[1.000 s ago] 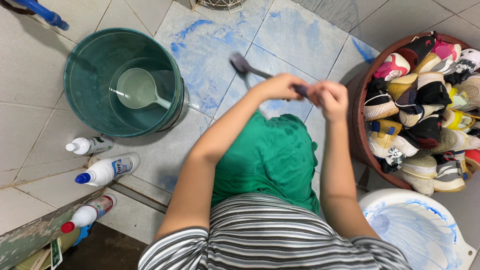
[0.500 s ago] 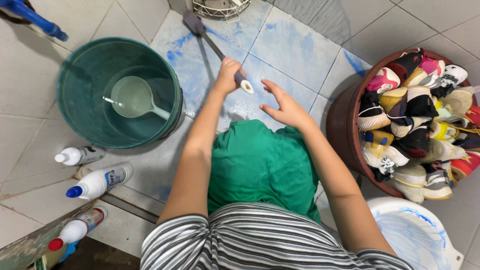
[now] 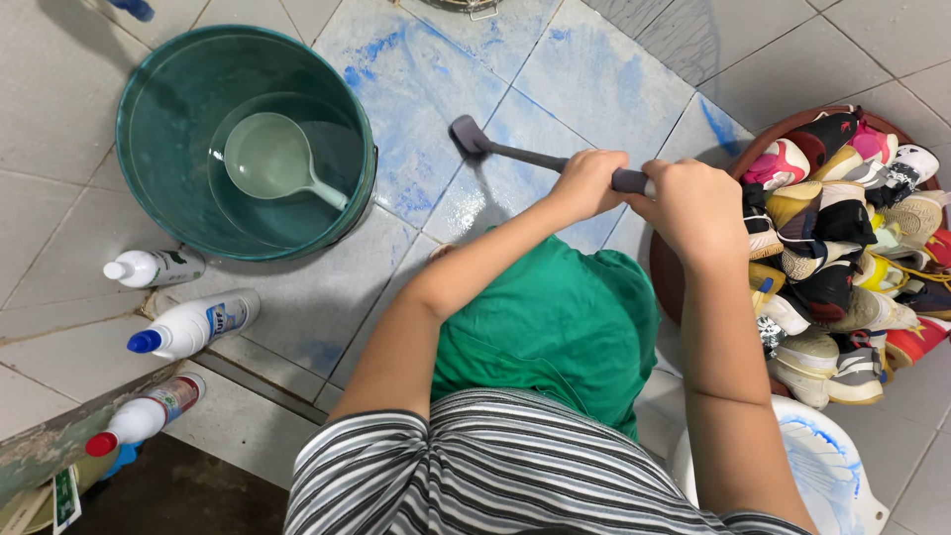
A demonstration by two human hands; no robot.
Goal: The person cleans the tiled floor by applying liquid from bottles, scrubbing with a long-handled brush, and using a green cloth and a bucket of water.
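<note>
Nearest the camera are a striped shirt and green shorts (image 3: 545, 317). Beyond them both hands grip one long-handled scrub brush (image 3: 515, 154): the left hand (image 3: 586, 183) is clamped further down the handle, the right hand (image 3: 693, 203) closed over its end, probably for leverage. The brush head presses on the blue-streaked wet floor tiles (image 3: 436, 69). To the right stands a tub of shoes (image 3: 842, 238); to the left stand cleaner bottles (image 3: 188, 327) and a green bucket (image 3: 158, 149) holding a ladle (image 3: 272, 159).
</note>
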